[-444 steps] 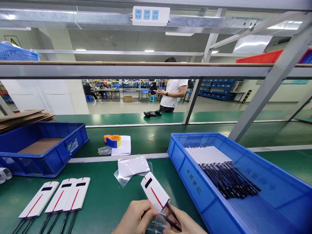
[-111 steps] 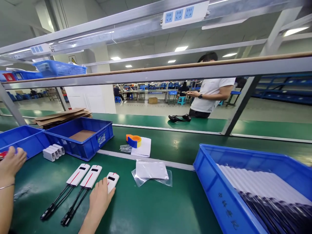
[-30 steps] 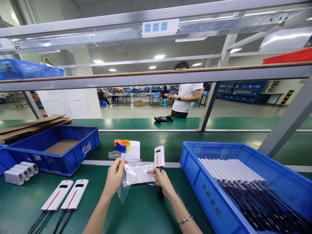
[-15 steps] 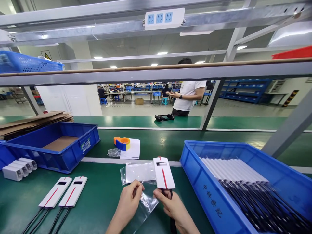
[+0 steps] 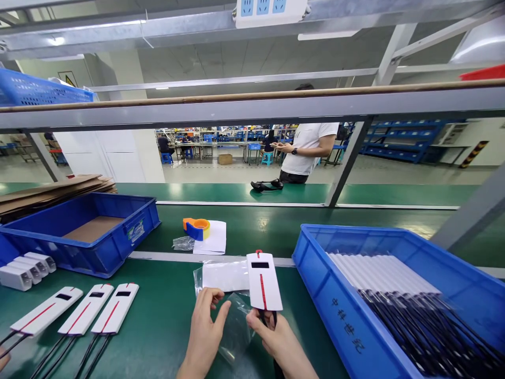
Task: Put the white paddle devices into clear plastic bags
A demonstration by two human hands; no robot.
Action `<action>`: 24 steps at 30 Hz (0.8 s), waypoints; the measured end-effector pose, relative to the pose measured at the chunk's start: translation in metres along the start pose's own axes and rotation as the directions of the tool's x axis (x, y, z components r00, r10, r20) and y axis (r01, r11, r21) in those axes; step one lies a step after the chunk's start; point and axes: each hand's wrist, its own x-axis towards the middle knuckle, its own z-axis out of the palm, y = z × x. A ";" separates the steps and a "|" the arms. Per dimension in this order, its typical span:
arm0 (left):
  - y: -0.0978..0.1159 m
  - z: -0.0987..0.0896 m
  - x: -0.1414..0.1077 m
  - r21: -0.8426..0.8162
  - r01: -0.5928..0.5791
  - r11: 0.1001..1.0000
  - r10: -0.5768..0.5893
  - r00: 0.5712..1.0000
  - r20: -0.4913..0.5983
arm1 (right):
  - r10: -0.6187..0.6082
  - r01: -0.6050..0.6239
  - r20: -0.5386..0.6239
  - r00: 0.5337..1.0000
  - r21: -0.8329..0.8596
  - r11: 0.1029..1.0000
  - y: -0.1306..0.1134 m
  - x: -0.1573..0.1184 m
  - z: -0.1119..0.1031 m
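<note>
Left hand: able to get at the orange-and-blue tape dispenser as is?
Probably yes, with a forward stretch. The left hand looks open, and the orange-and-blue tape dispenser sits uncovered; only the flat bagged white sheet seems near the way.

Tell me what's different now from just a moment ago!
A third white device came in at the left, with another person's hand beside it. The left hand opened and let go of the clear bag. The right hand still holds its own device, and the tape dispenser stayed put.
</note>
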 end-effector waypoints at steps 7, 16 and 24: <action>0.010 0.012 -0.013 0.079 -0.208 0.975 0.203 0.977 0.064 | -0.027 0.029 0.037 0.999 -0.040 0.999 0.013 0.006 0.006; 0.005 0.010 -0.009 -0.086 0.004 0.996 0.015 0.974 0.224 | 0.018 -0.022 0.179 0.984 0.023 0.999 0.016 -0.002 0.012; 0.007 0.006 -0.008 -0.085 -0.040 0.996 0.055 0.982 0.183 | 0.160 -0.167 0.183 0.970 0.020 0.986 0.012 0.001 0.005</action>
